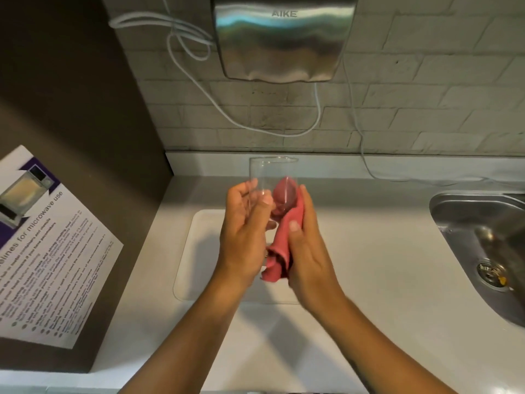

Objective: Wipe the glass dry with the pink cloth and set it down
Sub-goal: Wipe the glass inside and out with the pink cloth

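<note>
1. The left hand (244,223) has its fingers curled around a clear, straight-sided drinking glass (271,177), held above the counter with its open rim pointing away from the person.
2. The right hand (305,245) has fingers and thumb closed on a crumpled pink cloth (279,243); a wad of it is pushed against the glass just beyond the fingertips, and the rest hangs below the thumb.
3. Beneath both hands lies a white rectangular tray (196,251) on a white countertop (383,251).
4. Right of the fingers sits a stainless steel sink (483,237).
5. Above the fingertips, a steel wall-mounted hand dryer (284,38) reads "AIKE", with white cables (184,38) trailing.
6. To the left, a poster (42,251) reads "microwave use".
</note>
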